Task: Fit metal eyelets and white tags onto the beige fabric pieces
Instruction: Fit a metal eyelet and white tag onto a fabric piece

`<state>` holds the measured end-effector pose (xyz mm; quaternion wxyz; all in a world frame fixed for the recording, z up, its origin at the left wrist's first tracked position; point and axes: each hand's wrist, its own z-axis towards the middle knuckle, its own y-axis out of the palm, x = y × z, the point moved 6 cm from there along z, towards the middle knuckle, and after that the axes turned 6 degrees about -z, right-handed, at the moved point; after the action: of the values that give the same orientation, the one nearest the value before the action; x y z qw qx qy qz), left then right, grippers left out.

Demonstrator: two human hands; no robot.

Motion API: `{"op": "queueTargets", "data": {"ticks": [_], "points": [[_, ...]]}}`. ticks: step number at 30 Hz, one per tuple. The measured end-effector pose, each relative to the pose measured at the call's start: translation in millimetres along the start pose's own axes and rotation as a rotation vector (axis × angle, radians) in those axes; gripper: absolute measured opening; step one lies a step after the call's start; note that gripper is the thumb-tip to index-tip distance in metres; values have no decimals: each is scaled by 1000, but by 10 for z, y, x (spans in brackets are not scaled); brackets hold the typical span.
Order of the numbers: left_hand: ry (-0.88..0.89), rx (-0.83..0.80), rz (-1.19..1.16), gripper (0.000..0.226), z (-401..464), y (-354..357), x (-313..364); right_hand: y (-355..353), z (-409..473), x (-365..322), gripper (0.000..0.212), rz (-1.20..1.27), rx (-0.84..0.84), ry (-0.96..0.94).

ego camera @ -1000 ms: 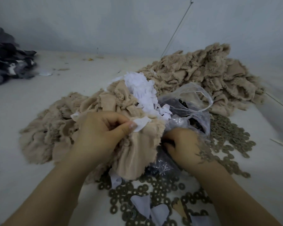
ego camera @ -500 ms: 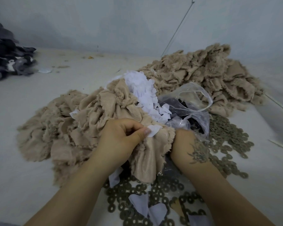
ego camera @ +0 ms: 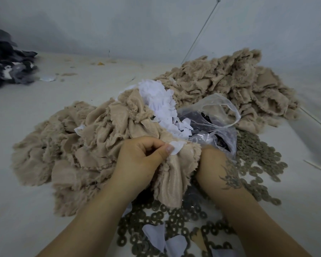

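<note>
- The white tag [ego camera: 177, 147] sits on the top edge of a beige fabric piece [ego camera: 171, 175], pinned there under the thumb of the left hand [ego camera: 143, 164], whose fingers are curled round the gathered cloth.
- The right hand [ego camera: 214, 164] is just to the right of that piece, its fingers tucked behind or under the frayed edge; whether it holds an eyelet or simply grips the cloth cannot be told from this view.
- To do the step well, the person should probably keep the thumb squarely on the tag so it stays flat against the fabric while the right hand brings the metal part to the same spot; a slack pinch would let the tag skew.
- Loose metal eyelets [ego camera: 256, 158] lie scattered right of the right hand and below both wrists, near enough to pick up one at a time.
- More white tags [ego camera: 159, 101] are heaped just beyond the left hand, with a clear plastic bag [ego camera: 211, 115] beyond the right hand.
- A pile of beige fabric [ego camera: 54, 145] spreads left of the left hand; another pile [ego camera: 230, 84] lies far beyond the right.
- Dark cloth [ego camera: 6, 60] sits well off to the far left.
</note>
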<state>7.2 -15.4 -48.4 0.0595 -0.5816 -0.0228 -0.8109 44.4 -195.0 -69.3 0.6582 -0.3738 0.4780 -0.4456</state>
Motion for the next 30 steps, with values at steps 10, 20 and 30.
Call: {"op": "queueTargets", "data": {"ticks": [10,20,30], "points": [[-27,10,-58,18,21,47,-40,-276,9,4,6,134,-16,-12],[-25,7,-78,9,28,118,-49,-203,-68,-14,15,948,-220,77],[-53,-26,-32,14,21,140,-71,-247,-110,-198,26,1028,-4,-124]]}}
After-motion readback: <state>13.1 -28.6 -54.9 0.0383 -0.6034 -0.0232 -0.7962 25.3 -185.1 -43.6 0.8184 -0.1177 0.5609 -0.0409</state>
